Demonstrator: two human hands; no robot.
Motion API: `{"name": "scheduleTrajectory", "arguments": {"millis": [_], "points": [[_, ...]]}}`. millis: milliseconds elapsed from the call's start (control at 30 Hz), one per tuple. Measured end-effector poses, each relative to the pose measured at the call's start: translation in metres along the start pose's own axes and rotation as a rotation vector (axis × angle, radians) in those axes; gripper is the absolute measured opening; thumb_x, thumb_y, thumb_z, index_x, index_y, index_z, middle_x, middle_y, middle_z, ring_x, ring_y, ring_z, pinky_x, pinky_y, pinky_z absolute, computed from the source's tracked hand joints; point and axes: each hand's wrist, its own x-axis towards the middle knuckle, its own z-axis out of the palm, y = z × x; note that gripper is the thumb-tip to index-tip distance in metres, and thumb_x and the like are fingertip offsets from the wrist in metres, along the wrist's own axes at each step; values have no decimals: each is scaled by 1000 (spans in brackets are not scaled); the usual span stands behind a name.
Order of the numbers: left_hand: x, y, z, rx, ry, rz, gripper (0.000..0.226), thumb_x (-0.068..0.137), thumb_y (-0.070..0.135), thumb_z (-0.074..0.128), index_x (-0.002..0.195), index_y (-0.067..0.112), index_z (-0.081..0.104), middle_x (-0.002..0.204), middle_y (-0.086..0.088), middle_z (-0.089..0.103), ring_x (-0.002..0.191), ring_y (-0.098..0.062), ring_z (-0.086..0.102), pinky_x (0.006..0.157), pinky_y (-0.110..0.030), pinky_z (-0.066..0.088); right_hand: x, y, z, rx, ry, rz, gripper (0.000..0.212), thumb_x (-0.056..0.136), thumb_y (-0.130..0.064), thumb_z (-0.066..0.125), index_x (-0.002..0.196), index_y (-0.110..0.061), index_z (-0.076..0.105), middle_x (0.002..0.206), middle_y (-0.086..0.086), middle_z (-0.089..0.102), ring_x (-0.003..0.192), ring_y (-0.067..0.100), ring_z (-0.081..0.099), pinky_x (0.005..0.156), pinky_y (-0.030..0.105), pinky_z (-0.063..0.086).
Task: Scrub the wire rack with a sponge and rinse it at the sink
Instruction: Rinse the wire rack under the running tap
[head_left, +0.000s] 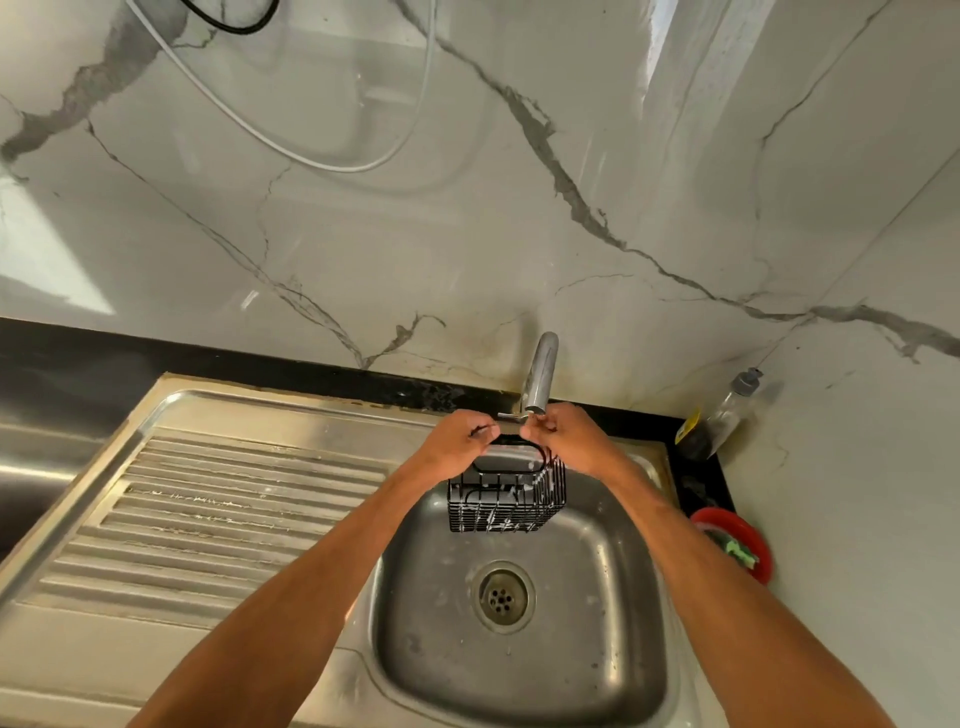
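Nearest to us, our two bare forearms reach out over the steel sink (519, 680), its drain (503, 597) sitting in the middle of the bowl. To the left runs the ribbed draining board (208, 519), with a few wet streaks on its ridges. On the right, against the wall, there's a red bowl (719, 517) with a green sponge (740, 553) lying in it, well apart from our hands.

Further out, the black wire rack (506, 501) hangs in the air above the back of the bowl, touching nothing below it, with white flecks of foam on its bars. Our left hand (457, 441) has its fingers curled round the rack's top rim on the left side. Our right hand (571, 439) pinches the same rim on the right, just under the mouth of the tap (540, 374). Whether water is running, we cannot tell.

Beyond that, a clear bottle (727, 415) leans in the corner on the dark bench (78, 353). Behind everything rises the veined marble wall (467, 234), with a white cable (332, 163) looping across it and a black cable (234, 26) at the very top.
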Motion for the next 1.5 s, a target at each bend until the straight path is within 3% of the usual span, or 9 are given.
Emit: {"name": "scheduleTrajectory", "arguments": {"millis": [100, 400, 533, 733, 833, 967, 1100, 1333, 1500], "points": [[0, -3, 8, -66, 7, -27, 29, 103, 21, 55, 87, 0, 67, 71, -4, 59, 66, -15, 51, 73, -33, 42, -5, 11, -11, 69, -32, 5, 13, 96, -15, 63, 94, -4, 69, 79, 7, 68, 70, 11, 64, 79, 30, 53], [6, 12, 12, -35, -97, -23, 27, 104, 22, 55, 86, 5, 66, 69, -3, 52, 65, -16, 45, 65, -33, 34, 0, -3, 9, 76, 70, 50, 16, 94, -20, 67, 85, -8, 70, 73, 10, 68, 64, 13, 63, 71, 31, 53], [3, 7, 2, -283, -38, -115, 25, 103, 17, 56, 80, 18, 64, 68, 5, 50, 68, -10, 45, 70, -25, 34, -12, 1, -7, 382, 33, 31, 24, 98, -27, 60, 81, -12, 69, 79, 18, 70, 80, 26, 68, 73, 10, 45], [6, 12, 6, -255, -59, -70, 25, 105, 25, 51, 90, 11, 65, 78, -9, 58, 81, -21, 53, 85, -39, 45, 0, -10, 8, 457, 49, 45, 19, 98, -21, 62, 84, -8, 66, 64, -4, 61, 57, 3, 55, 62, 19, 46], [5, 20, 10, -354, -34, -60, 29, 106, 26, 49, 97, 4, 66, 87, -11, 60, 80, -18, 50, 80, -34, 42, 2, -12, 11, 495, 54, 4, 26, 99, -25, 61, 91, -2, 66, 69, 0, 61, 61, 6, 55, 59, 18, 47], [6, 6, 3, -547, 3, -146, 31, 106, 20, 50, 76, 15, 57, 61, 14, 55, 61, -1, 49, 83, -31, 36, -6, 7, 5, 556, -22, 11, 29, 103, -21, 51, 104, 4, 65, 88, 9, 65, 81, 14, 61, 78, 21, 48], [5, 0, -2, -617, 71, -140, 30, 105, 25, 52, 77, 19, 62, 73, 2, 56, 78, -14, 50, 88, -35, 34, -7, 14, 7, 564, -51, 41, 16, 102, -10, 51, 92, -6, 63, 79, 5, 62, 71, 12, 57, 73, 27, 45], [14, 1, 9, -10, -5, 47, 19, 103, 28, 56, 87, 18, 56, 78, -1, 58, 70, -15, 52, 67, -28, 41, 0, 11, 21, 474, -59, 51, 15, 96, -5, 60, 96, 10, 65, 76, 14, 65, 62, 15, 57, 59, 22, 47], [10, 5, 6, -23, 31, 42, 26, 103, 24, 56, 78, 22, 59, 66, 7, 51, 58, -6, 45, 59, -21, 35, 3, 10, 16, 444, -81, 18, 20, 97, -12, 62, 98, 8, 68, 76, 11, 68, 59, 14, 60, 58, 20, 47]]}}
